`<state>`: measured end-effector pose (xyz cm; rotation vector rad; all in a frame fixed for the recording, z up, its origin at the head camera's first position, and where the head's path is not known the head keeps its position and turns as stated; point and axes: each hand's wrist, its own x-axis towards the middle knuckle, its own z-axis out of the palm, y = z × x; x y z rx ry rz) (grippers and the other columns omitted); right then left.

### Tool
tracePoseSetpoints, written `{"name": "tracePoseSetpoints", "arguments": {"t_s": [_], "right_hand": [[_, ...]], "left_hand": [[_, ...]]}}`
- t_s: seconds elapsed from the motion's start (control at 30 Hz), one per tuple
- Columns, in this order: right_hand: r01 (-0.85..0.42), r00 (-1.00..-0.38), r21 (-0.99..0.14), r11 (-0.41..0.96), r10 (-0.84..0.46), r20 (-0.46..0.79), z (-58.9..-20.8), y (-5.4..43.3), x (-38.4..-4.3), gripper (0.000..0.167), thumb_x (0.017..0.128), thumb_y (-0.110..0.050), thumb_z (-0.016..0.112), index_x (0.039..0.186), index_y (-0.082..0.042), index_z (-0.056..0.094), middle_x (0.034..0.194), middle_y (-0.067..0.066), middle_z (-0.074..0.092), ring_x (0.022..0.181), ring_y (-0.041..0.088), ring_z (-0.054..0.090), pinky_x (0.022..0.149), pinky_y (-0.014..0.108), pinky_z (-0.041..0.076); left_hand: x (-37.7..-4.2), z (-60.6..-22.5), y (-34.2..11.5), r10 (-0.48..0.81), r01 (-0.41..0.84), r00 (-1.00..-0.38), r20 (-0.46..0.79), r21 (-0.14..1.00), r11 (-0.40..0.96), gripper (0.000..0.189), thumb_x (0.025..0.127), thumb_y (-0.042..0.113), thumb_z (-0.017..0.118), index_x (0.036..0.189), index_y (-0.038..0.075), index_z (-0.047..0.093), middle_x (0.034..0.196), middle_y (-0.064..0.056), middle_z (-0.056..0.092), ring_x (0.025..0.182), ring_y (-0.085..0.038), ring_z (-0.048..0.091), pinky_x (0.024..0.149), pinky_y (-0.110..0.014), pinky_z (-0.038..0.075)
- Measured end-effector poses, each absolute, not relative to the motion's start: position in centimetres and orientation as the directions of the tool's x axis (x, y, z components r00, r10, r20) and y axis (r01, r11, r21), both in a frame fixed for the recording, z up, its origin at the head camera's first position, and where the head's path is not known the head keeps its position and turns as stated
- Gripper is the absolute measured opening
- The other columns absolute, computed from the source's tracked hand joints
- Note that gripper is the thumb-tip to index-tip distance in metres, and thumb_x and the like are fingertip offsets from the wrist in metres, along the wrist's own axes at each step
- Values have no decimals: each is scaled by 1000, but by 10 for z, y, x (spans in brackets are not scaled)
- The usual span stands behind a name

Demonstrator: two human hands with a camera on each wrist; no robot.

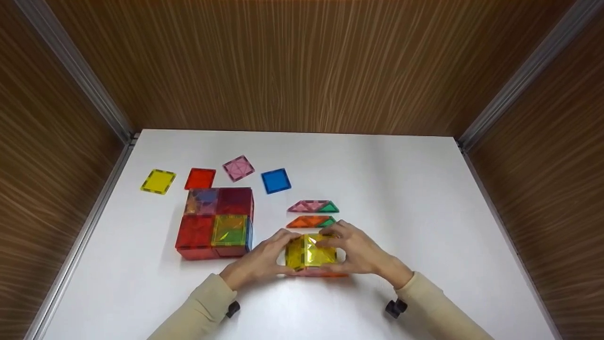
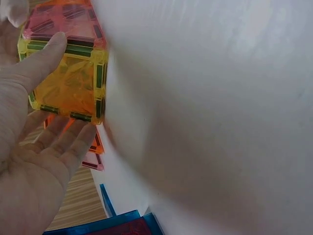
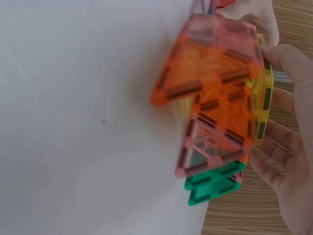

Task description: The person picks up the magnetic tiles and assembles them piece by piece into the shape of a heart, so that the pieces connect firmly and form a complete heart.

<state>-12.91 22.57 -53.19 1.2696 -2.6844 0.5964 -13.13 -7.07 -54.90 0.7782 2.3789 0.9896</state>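
Note:
A small block of translucent magnetic tiles (image 1: pixel 322 254) stands on the white table, with yellow squares on its top and left side. My left hand (image 1: pixel 262 259) holds its left part, thumb at the near edge and fingers at the far side. From the right my right hand (image 1: pixel 359 249) grips the same block, with fingers over the yellow top. In the left wrist view, the thumb lies along the upper edge of a yellow square tile (image 2: pixel 63 81). Orange triangle tiles (image 3: pixel 200 66) and a pink triangle tile (image 3: pixel 210 147) jut from the block in the right wrist view.
Left of the hands sits a larger box of red and mixed-colour tiles (image 1: pixel 196 231). Behind it lie loose yellow (image 1: pixel 158 182), red (image 1: pixel 201 178), pink (image 1: pixel 239 168) and blue (image 1: pixel 276 181) squares. Two flat triangle strips, pink-green (image 1: pixel 311 206) and orange-green (image 1: pixel 309 222), lie beyond the block.

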Motion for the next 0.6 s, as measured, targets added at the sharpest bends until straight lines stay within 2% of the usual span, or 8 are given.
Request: {"name": "tracePoseSetpoints", "arguments": {"t_s": [0.27,0.43,0.5,0.6], "right_hand": [[-765,-642,-308,566,-707,295,-537,225,-124,46,91,-57,78,123,-24,78,131,4,70,112,19,60,91,36,59],[-770,-635,-311,558,-718,284,-534,226,-126,47,92,-56,77,125,-23,77,131,4,70,111,19,60,89,35,59],[-773,-631,-319,549,-720,290,-531,226,-130,46,92,-53,77,126,-22,77,132,4,70,113,20,61,91,37,60],[-775,-626,-347,527,-714,314,-524,225,-146,43,93,-45,79,126,-17,77,132,7,71,115,22,63,92,40,61]], "left_hand": [[-132,-548,-71,644,305,-739,-197,755,581,80,92,40,82,159,32,39,166,-3,40,151,-30,47,121,-56,44],[-132,-547,-72,656,329,-732,-181,750,574,81,91,38,83,159,28,40,163,-3,42,150,-28,48,123,-53,43],[-132,-548,-72,660,333,-730,-176,753,568,82,91,36,84,159,26,40,162,-3,44,151,-27,48,124,-53,41],[-130,-547,-73,650,293,-732,-203,769,569,83,91,36,84,161,32,38,167,-1,40,154,-29,43,124,-56,40]]}}
